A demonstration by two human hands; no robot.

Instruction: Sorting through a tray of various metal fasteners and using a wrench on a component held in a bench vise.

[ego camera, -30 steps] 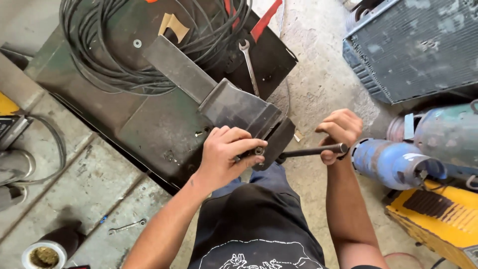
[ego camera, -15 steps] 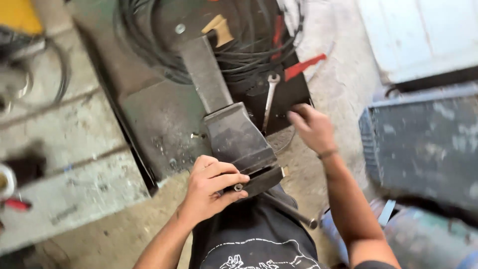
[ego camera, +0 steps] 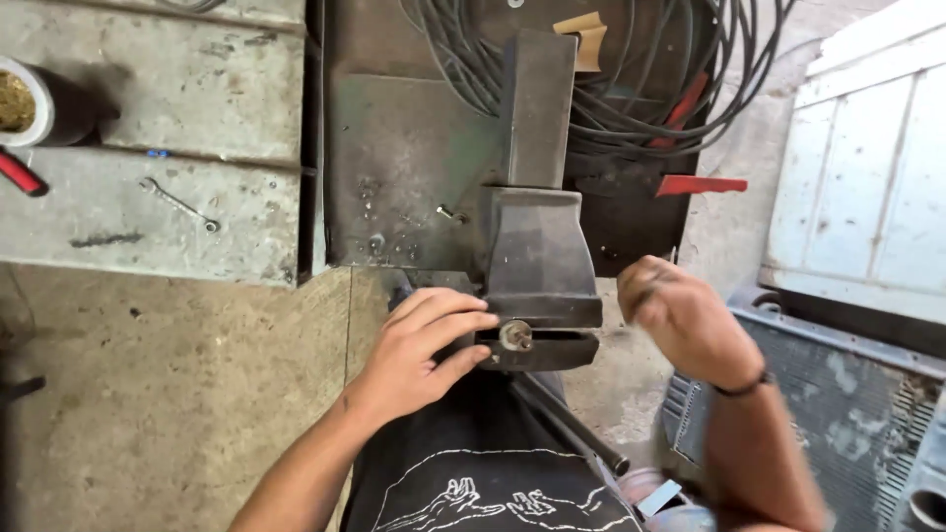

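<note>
A dark steel bench vise (ego camera: 537,256) is bolted to the edge of a metal work plate (ego camera: 394,177). My left hand (ego camera: 424,345) grips the left end of the vise's front jaw, with the fingers lying beside the screw head (ego camera: 514,335). The vise's handle bar (ego camera: 576,426) hangs down to the right from the screw, and no hand is on it. My right hand (ego camera: 680,320) hovers, blurred, in the air just right of the vise with loosely curled fingers and nothing in it.
Coiled black cables (ego camera: 631,79) and red metal pieces (ego camera: 700,184) lie behind the vise. A small wrench (ego camera: 177,202) and a round tin (ego camera: 25,99) rest on a concrete slab at left. A radiator grille (ego camera: 847,394) and a white panel (ego camera: 867,177) stand at right.
My right hand let go of the vise handle, rose, then dropped back beside the vise. The handle now hangs down. My left hand stayed on the front jaw as the view shifted.
</note>
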